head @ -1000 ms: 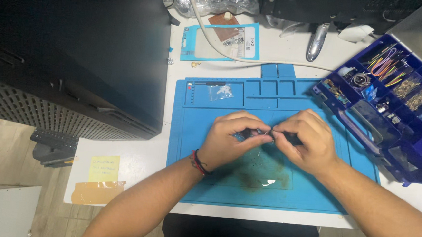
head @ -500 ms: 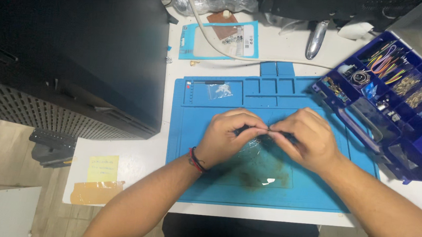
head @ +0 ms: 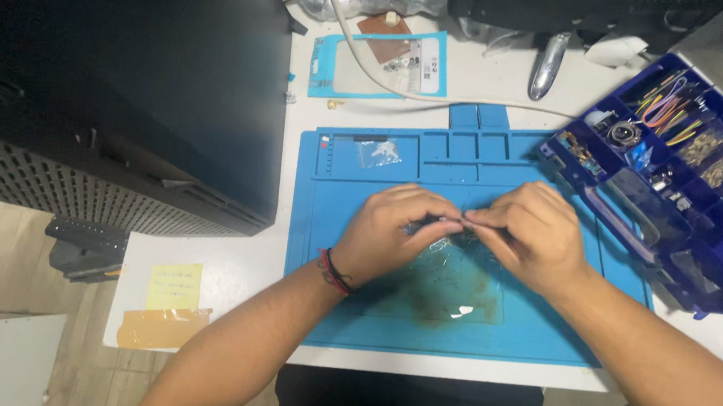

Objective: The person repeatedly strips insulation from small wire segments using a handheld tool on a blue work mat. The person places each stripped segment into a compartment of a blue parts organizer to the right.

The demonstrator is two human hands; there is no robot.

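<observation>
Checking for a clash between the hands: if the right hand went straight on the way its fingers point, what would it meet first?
The right hand points left, so it would meet the left hand fingertips almost at once; they already nearly touch around a small dark part.

— What is worn on the arms?
— No sleeves, both forearms bare. The left hand [head: 389, 238] has a thin red-and-black cord bracelet [head: 330, 271] at its wrist — the right hand [head: 535, 239] wears nothing.

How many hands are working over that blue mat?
2. The left hand and the right hand meet fingertip to fingertip over the middle of the blue mat, pinching a small dark part between them. No other person's hands show.
</observation>
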